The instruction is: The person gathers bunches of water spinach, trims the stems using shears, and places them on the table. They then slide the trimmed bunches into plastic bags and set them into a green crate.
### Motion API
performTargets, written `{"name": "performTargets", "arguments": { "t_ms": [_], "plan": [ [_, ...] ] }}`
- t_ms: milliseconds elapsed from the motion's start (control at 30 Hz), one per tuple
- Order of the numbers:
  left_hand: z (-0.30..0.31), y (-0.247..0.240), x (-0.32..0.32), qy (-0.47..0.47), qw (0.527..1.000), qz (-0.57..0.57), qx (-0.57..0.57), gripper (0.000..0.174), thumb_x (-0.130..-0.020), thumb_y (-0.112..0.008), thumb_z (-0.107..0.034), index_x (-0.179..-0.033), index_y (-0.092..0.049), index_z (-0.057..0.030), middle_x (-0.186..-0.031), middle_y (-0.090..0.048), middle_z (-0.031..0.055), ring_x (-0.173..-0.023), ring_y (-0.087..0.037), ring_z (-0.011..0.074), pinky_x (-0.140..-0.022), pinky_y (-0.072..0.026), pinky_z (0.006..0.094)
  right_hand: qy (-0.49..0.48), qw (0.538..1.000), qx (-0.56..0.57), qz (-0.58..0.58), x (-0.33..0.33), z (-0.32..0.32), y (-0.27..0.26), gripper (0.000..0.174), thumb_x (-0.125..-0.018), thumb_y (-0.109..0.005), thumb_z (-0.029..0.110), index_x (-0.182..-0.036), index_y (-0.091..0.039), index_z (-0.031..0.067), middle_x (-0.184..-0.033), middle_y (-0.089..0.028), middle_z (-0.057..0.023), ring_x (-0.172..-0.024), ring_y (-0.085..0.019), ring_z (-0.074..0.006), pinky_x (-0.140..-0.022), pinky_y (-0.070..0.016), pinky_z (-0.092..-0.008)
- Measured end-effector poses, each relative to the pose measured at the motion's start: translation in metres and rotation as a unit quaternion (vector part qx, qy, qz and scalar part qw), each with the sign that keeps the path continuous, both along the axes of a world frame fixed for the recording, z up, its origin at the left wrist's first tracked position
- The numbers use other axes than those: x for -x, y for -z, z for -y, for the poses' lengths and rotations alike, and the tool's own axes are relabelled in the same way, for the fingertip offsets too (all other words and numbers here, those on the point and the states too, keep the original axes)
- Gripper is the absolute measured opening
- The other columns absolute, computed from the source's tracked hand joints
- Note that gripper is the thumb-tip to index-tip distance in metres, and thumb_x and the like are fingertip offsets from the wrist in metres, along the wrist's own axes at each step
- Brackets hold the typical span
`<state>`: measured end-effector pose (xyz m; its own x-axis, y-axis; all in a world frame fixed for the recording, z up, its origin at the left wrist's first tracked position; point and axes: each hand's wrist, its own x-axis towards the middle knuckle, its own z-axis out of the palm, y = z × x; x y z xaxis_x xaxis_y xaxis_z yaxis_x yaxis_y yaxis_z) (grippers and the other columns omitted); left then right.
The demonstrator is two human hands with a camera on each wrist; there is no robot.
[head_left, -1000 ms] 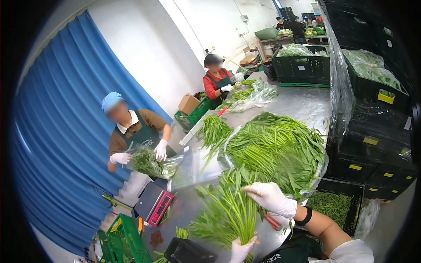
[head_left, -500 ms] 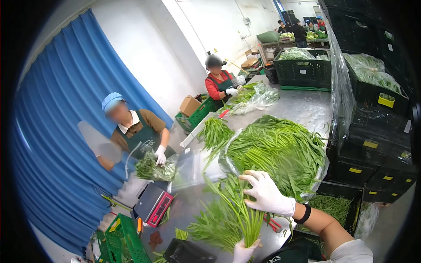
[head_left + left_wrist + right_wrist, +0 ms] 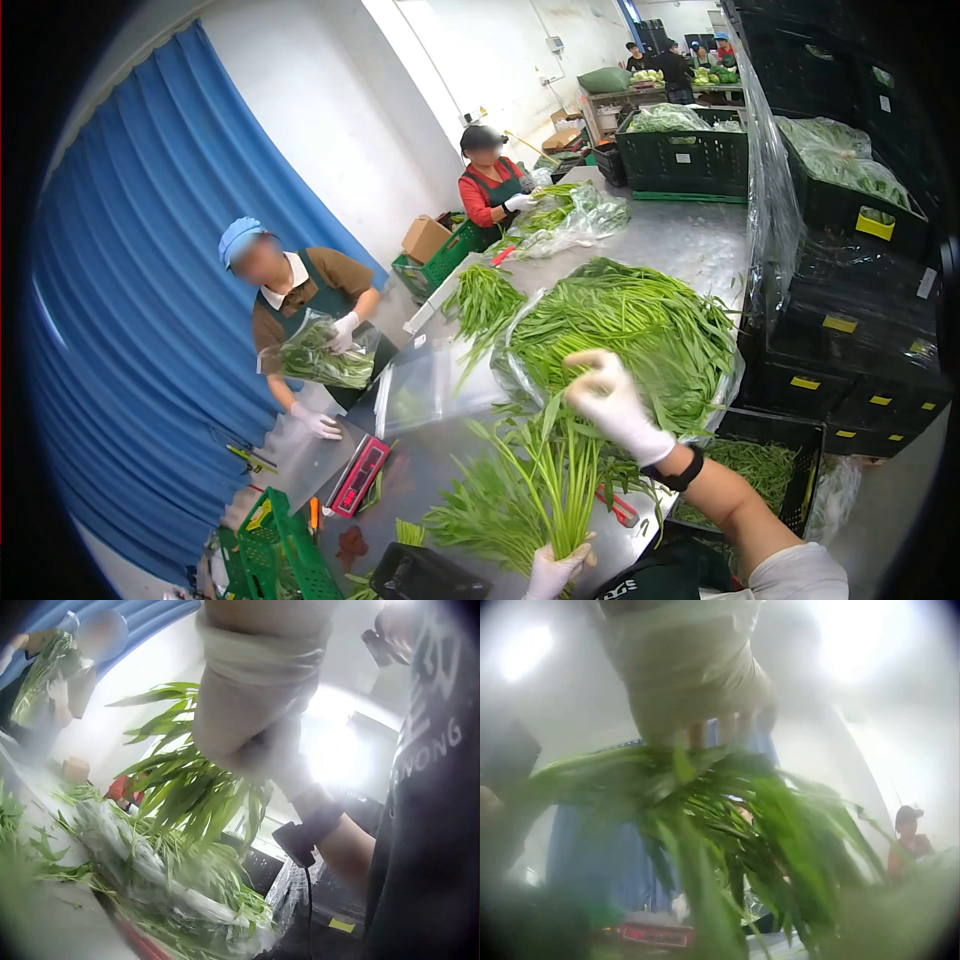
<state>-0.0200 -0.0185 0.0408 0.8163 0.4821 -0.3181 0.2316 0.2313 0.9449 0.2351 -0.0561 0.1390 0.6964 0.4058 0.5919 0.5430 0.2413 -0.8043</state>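
In the head view my gloved left hand (image 3: 557, 572) grips the stem ends of a bunch of water spinach (image 3: 560, 490), its long leaves fanning up and left. Just above the bunch, my gloved right hand (image 3: 615, 405) is raised with bent fingers, a gap showing between thumb and forefinger. Leaves (image 3: 735, 817) fill the right wrist view below that hand and partly cover its fingers. The left wrist view shows the left glove (image 3: 251, 712) close up, narrow leaves (image 3: 187, 780) beside it. Beyond the hands lies a large heap of water spinach (image 3: 640, 330) on clear plastic.
A red-handled tool (image 3: 622, 508) lies by the bunch. Left stand a scale (image 3: 358, 480), a black tray (image 3: 425, 575) and a green crate (image 3: 285, 550). Across the table a person (image 3: 305, 310) holds bagged greens. Stacked black crates (image 3: 850, 330) line the right side.
My right hand has lifted off the bunch, up and slightly right. The left hand keeps its hold on the stems. The person opposite has raised the bag of greens off the scale.
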Motion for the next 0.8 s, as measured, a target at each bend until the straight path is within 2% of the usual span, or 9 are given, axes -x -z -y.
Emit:
{"name": "performTargets", "arguments": {
  "t_ms": [33, 100, 167, 200, 233, 300, 467, 567, 800],
  "plan": [
    [0.0, 0.001, 0.0, 0.0, 1.0, 0.002, 0.014, 0.024, -0.087, -0.061, -0.008, -0.109, -0.062, 0.0013, -0.066, -0.061, 0.0015, -0.044, -0.036, 0.0023, -0.041, -0.0257, 0.0182, -0.069, 0.969, -0.063, -0.23, -0.012, 0.01, -0.006, 0.009, -0.076, -0.064, 0.014, -0.077, -0.067, 0.0054, -0.101, -0.064, -0.005, -0.094, -0.056, -0.0196, -0.087, -0.041, -0.0326],
    [-0.004, 0.005, 0.003, -0.001, 1.0, 0.003, 0.029, 0.024, -0.087, -0.06, -0.008, -0.109, -0.062, 0.0014, -0.065, -0.061, 0.0018, -0.043, -0.036, 0.0026, -0.04, -0.0248, 0.0183, -0.109, 0.878, -0.279, -0.372, -0.053, 0.031, 0.012, 0.013, -0.081, -0.064, 0.016, -0.086, -0.067, 0.0041, -0.098, -0.064, -0.0037, -0.091, -0.057, -0.0157, -0.086, -0.0409, -0.0294],
    [-0.011, 0.014, 0.007, -0.026, 0.995, 0.021, 0.091, 0.024, -0.087, -0.058, -0.006, -0.11, -0.061, 0.0013, -0.065, -0.06, 0.002, -0.041, -0.035, 0.0028, -0.039, -0.0236, 0.018, 0.155, 0.954, -0.171, -0.191, -0.061, 0.08, 0.0, 0.013, -0.079, -0.066, 0.012, -0.088, -0.067, 0.0025, -0.102, -0.063, -0.0061, -0.097, -0.055, -0.0192, -0.089, -0.0403, -0.0306],
    [-0.014, 0.015, 0.007, -0.028, 0.995, 0.021, 0.092, 0.024, -0.087, -0.058, -0.006, -0.11, -0.061, 0.0013, -0.065, -0.06, 0.002, -0.041, -0.035, 0.0028, -0.039, -0.0236, 0.018, 0.324, 0.943, -0.067, -0.035, -0.064, 0.104, 0.003, 0.015, -0.078, -0.066, 0.008, -0.092, -0.066, 0.0021, -0.105, -0.061, -0.0072, -0.1, -0.054, -0.0211, -0.091, -0.0398, -0.0318],
    [-0.015, 0.016, 0.007, -0.039, 0.993, 0.031, 0.106, 0.023, -0.088, -0.057, -0.006, -0.11, -0.06, 0.0011, -0.065, -0.059, 0.0022, -0.04, -0.035, 0.0029, -0.038, -0.0234, 0.018, 0.471, 0.872, 0.04, 0.125, -0.062, 0.121, 0.004, 0.019, -0.077, -0.067, 0.005, -0.095, -0.065, 0.0018, -0.107, -0.059, -0.0083, -0.104, -0.052, -0.023, -0.092, -0.0393, -0.033],
    [-0.017, 0.016, 0.007, -0.051, 0.991, 0.037, 0.122, 0.023, -0.088, -0.055, -0.005, -0.11, -0.059, 0.001, -0.065, -0.059, 0.0024, -0.04, -0.034, 0.0031, -0.038, -0.0232, 0.018, 0.585, 0.793, 0.045, 0.167, -0.043, 0.134, -0.008, 0.028, -0.074, -0.065, -0.001, -0.102, -0.061, 0.0026, -0.11, -0.057, -0.0095, -0.109, -0.048, -0.0262, -0.095, -0.0376, -0.0349],
    [-0.017, 0.015, -0.004, -0.069, 0.985, 0.041, 0.154, 0.021, -0.088, -0.054, -0.004, -0.108, -0.057, 0.0005, -0.064, -0.057, 0.0041, -0.038, -0.033, 0.0048, -0.037, -0.0247, 0.02, 0.154, 0.962, 0.106, 0.2, 0.009, 0.108, 0.014, 0.014, -0.069, -0.072, 0.009, -0.083, -0.068, 0.0087, -0.083, -0.066, -0.0048, -0.075, -0.061, -0.023, -0.069, -0.0472, -0.0347],
    [-0.009, -0.003, -0.008, -0.061, 0.981, 0.052, 0.174, 0.02, -0.088, -0.053, -0.004, -0.107, -0.057, 0.0008, -0.062, -0.056, 0.0046, -0.037, -0.032, 0.0058, -0.037, -0.0255, 0.0209, 0.078, 0.962, 0.179, 0.192, 0.026, 0.067, 0.031, 0.029, -0.069, -0.076, 0.032, -0.086, -0.068, 0.0108, -0.082, -0.065, -0.0043, -0.078, -0.061, -0.0235, -0.068, -0.0475, -0.0342],
    [-0.01, 0.001, 0.007, -0.083, 0.966, 0.084, 0.228, 0.018, -0.09, -0.051, -0.006, -0.108, -0.053, -0.0008, -0.057, -0.045, 0.0012, -0.036, -0.03, 0.007, -0.036, -0.0258, 0.0215, -0.083, 0.972, 0.202, 0.091, 0.03, 0.03, 0.061, 0.023, -0.074, -0.073, 0.024, -0.095, -0.07, 0.0158, -0.077, -0.064, -0.0024, -0.075, -0.06, -0.0216, -0.07, -0.0461, -0.0322]
  ]
}}
